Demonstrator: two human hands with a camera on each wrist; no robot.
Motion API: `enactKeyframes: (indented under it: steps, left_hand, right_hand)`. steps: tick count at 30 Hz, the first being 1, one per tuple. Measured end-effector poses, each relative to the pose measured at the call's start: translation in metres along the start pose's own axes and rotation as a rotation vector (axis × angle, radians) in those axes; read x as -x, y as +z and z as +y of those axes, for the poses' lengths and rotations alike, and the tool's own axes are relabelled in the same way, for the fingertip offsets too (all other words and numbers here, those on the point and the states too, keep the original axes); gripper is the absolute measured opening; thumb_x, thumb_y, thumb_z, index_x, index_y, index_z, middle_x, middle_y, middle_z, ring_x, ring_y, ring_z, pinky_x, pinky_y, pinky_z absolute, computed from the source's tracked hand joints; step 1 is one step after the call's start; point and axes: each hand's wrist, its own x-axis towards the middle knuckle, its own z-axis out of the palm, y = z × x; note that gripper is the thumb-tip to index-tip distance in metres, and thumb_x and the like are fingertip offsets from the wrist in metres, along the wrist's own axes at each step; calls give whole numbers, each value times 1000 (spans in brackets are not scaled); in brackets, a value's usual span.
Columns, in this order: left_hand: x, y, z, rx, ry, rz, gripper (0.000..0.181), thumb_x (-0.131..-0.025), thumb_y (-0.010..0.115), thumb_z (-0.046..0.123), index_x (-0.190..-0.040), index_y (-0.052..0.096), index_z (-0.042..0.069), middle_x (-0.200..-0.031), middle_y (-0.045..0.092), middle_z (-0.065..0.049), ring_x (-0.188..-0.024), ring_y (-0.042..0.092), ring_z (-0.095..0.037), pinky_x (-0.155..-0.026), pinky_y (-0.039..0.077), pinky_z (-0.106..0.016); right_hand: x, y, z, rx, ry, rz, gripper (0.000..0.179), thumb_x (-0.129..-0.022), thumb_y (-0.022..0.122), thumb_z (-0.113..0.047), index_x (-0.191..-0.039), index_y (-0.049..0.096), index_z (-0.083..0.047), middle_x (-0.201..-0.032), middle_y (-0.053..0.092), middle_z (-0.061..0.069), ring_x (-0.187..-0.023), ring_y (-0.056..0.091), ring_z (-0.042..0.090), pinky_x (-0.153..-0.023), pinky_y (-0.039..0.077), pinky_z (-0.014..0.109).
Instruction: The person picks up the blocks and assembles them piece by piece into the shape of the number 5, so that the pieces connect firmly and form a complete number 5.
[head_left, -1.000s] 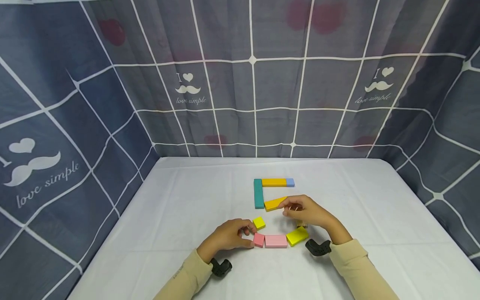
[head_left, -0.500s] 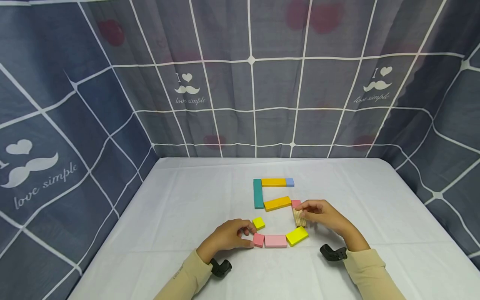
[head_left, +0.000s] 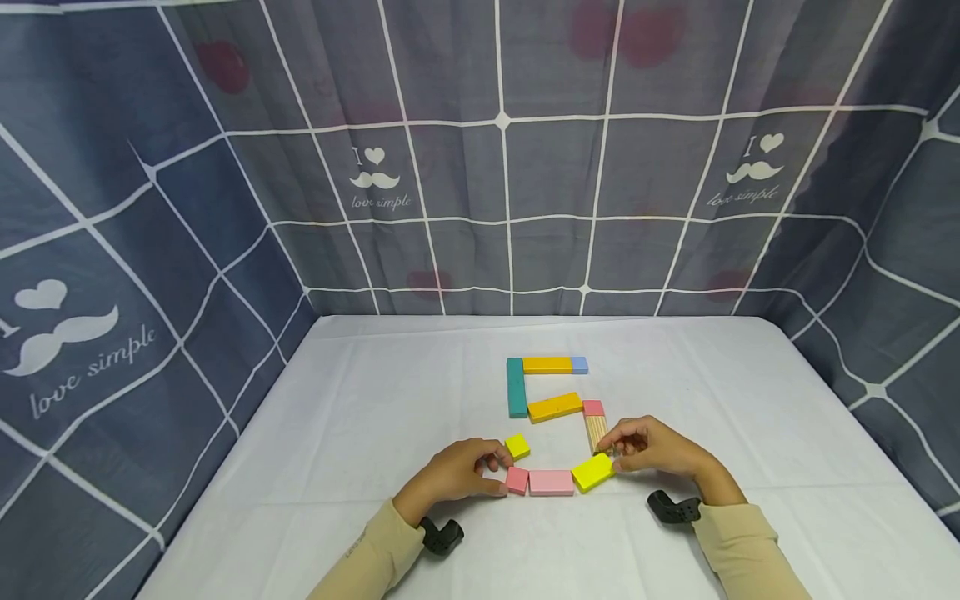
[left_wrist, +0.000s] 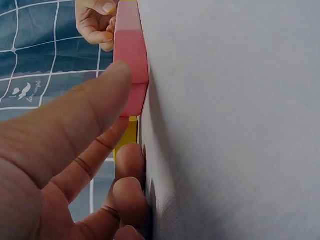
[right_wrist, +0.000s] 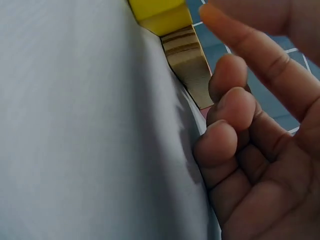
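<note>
My left hand [head_left: 459, 468] pinches a small red block [head_left: 517, 480] between thumb and index finger. In the left wrist view its thumb lies against the red block [left_wrist: 132, 57]; the other fingers curl near the cloth. Right of that block lies a pink block [head_left: 551, 482], then a yellow rectangular block [head_left: 593, 472], slightly turned. At the yellow block's right end, my right hand [head_left: 658, 450] holds its corner with thumb and index finger. A striped wooden block [head_left: 596, 432] stretches away beyond it, partly behind the fingers, with a small red block [head_left: 593, 407] at its far end.
A small yellow block [head_left: 517, 447] lies just beyond my left fingertips. Farther back are an orange-yellow block [head_left: 555, 407], a teal block [head_left: 517, 387], another orange-yellow block [head_left: 547, 365] and a small blue block [head_left: 580, 365]. A white cloth [head_left: 375, 392] covers the table; grey-blue curtains surround it.
My right hand has moved right from the orange-yellow block, uncovering the small red and wooden blocks, then come nearer to the yellow block's end. The left hand has stayed in place.
</note>
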Motion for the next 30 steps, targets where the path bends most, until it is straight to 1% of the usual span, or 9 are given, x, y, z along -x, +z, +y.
enactKeyframes:
  steps: [3, 7, 10, 13, 18, 21, 25, 27, 30]
  left_hand:
    - [0, -1, 0, 18, -5, -1, 28, -88, 92, 15, -109, 74, 17, -95, 60, 6, -74, 47, -9, -69, 39, -25]
    - [1, -3, -4, 70, -12, -12, 30, -88, 92, 16, -112, 73, 16, -96, 62, 6, -75, 48, -7, -71, 41, -23]
    - [1, -7, -8, 123, 1, -30, 30, -89, 90, 13, -112, 72, 13, -99, 64, 4, -79, 51, -8, -74, 43, -23]
    - [0, -12, -12, 147, 21, -43, 27, -92, 87, 10, -113, 69, 10, -102, 66, 2, -84, 54, -10, -78, 45, -23]
    - [-4, -18, -17, 117, 21, -41, 27, -99, 79, 10, -122, 67, 9, -106, 67, 1, -85, 55, -14, -77, 45, -25]
    - [-9, -19, -18, 99, 23, -35, 27, -103, 75, 10, -128, 67, 10, -106, 66, 1, -77, 56, -14, -72, 47, -26]
    - [-16, -21, -16, 82, 44, -26, 27, -106, 70, 8, -133, 67, 8, -106, 64, -2, -70, 56, -14, -67, 49, -26]
    - [-20, -22, -15, 63, 54, -29, 29, -106, 70, 8, -135, 67, 8, -106, 64, -3, -74, 56, -14, -69, 49, -25]
    - [-25, -23, -12, 12, 79, -48, 31, -106, 69, 7, -137, 68, 9, -109, 66, -4, -86, 59, -17, -78, 51, -27]
  right_hand:
    - [1, 0, 1, 28, -17, 0, 29, -89, 80, 3, -116, 75, 11, -93, 64, 19, -82, 53, 10, -71, 45, 20]
    - [0, 1, 2, 43, -32, 1, 27, -89, 81, 2, -115, 77, 10, -91, 65, 17, -81, 54, 11, -71, 46, 20]
    - [-1, 2, 1, 51, -39, 3, 27, -88, 81, 2, -114, 77, 9, -91, 66, 16, -80, 54, 12, -71, 46, 20]
    - [-1, 2, 1, 59, -40, 3, 27, -88, 81, 2, -113, 77, 9, -91, 66, 17, -79, 54, 13, -70, 46, 20]
    - [-1, 1, 0, 64, -34, 2, 27, -88, 81, 4, -114, 76, 10, -91, 65, 17, -79, 53, 11, -70, 46, 20]
    - [0, 1, 0, 54, -32, -1, 28, -88, 81, 4, -114, 76, 11, -91, 65, 17, -79, 53, 12, -69, 45, 20]
    - [1, 0, 2, 52, -14, -1, 27, -89, 80, 3, -114, 76, 12, -91, 65, 13, -81, 53, 10, -70, 45, 20]
    - [1, 0, 3, 52, -4, -2, 27, -89, 80, 3, -114, 76, 11, -92, 65, 8, -81, 53, 9, -71, 46, 20]
    - [1, 0, 3, 45, 3, -6, 27, -90, 80, 3, -114, 76, 11, -94, 66, 3, -82, 53, 8, -71, 45, 20]
